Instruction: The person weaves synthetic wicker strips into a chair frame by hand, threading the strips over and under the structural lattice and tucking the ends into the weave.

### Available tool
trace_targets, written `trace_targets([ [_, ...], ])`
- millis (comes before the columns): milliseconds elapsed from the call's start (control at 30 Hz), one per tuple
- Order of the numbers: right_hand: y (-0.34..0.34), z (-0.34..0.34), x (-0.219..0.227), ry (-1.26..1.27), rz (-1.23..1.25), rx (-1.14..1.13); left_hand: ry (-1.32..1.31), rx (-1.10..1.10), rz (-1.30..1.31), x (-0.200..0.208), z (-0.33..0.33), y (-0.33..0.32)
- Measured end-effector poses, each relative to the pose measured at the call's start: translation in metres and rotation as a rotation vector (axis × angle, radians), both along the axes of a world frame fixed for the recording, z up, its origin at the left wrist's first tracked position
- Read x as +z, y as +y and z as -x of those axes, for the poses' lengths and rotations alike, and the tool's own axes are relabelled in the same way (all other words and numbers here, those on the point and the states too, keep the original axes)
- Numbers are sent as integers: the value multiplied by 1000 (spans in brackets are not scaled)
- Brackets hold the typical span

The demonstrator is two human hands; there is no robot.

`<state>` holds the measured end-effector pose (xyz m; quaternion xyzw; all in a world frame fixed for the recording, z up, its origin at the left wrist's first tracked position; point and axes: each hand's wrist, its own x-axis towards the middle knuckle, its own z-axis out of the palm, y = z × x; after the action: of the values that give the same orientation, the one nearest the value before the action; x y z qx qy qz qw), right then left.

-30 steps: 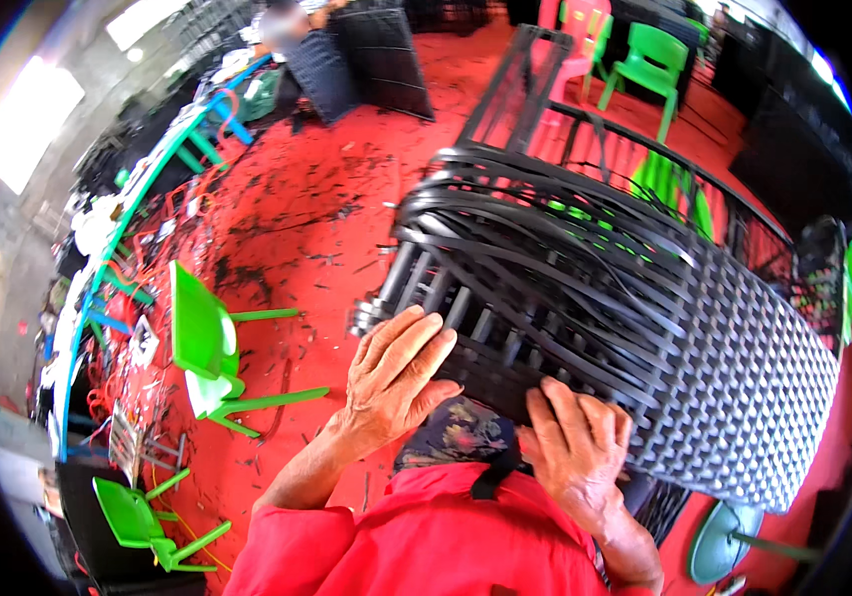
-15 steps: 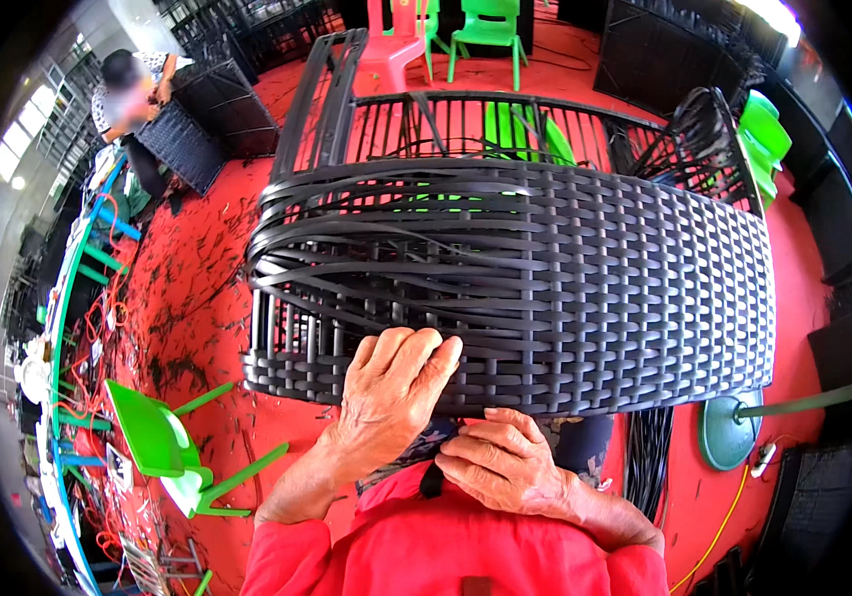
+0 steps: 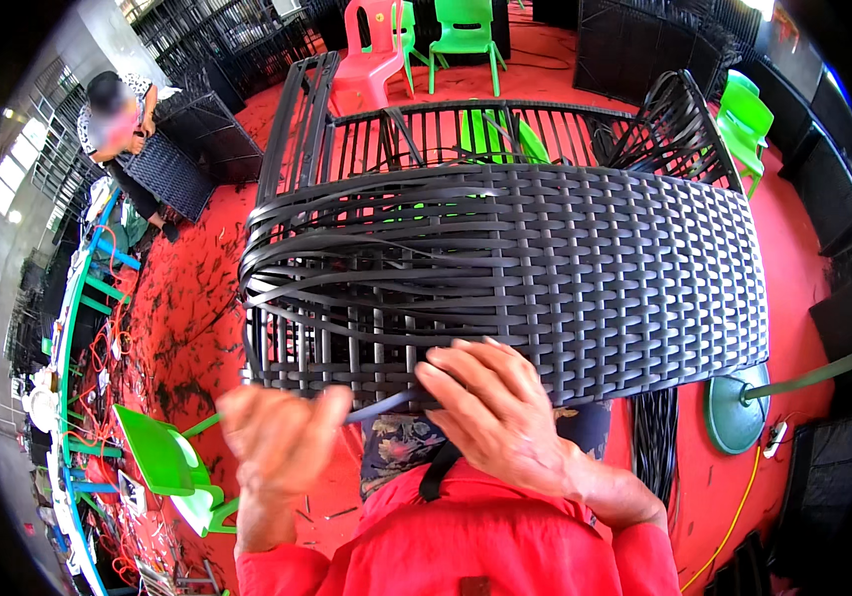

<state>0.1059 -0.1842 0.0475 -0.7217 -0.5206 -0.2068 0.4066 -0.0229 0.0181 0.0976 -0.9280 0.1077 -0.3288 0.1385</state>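
A large frame with a black woven plastic-rattan panel lies across my lap, tightly woven on the right. On its left side, loose black strips bend over exposed bars. My left hand, smeared by motion, is left of the near edge with a plastic strip at its thumb and fingers. That strip runs taut to my right hand, whose bent fingers are closed over it at the panel's near edge. Its far end is hidden under those fingers.
A bundle of black strips hangs below the panel. Nearby are a green chair at left and a round green stand base at right. A red chair stands beyond the frame. Another person works at far left. Scraps litter the red floor.
My left hand has moved left and down from the weave, drawing the strip out along the near edge. The right hand has risen from my lap onto that edge. The view has shifted slightly.
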Motion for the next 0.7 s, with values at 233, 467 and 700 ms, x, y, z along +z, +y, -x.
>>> trace_targets([
  [233, 29, 11, -14, 84, -60, 335, -372, 518, 20, -13, 87, 161],
  [467, 18, 17, -30, -2, 7, 307, -864, 352, 1314, -65, 162, 212],
  [700, 15, 22, -2, 482, -15, 519, -169, -129, 194, -38, 29, -5],
])
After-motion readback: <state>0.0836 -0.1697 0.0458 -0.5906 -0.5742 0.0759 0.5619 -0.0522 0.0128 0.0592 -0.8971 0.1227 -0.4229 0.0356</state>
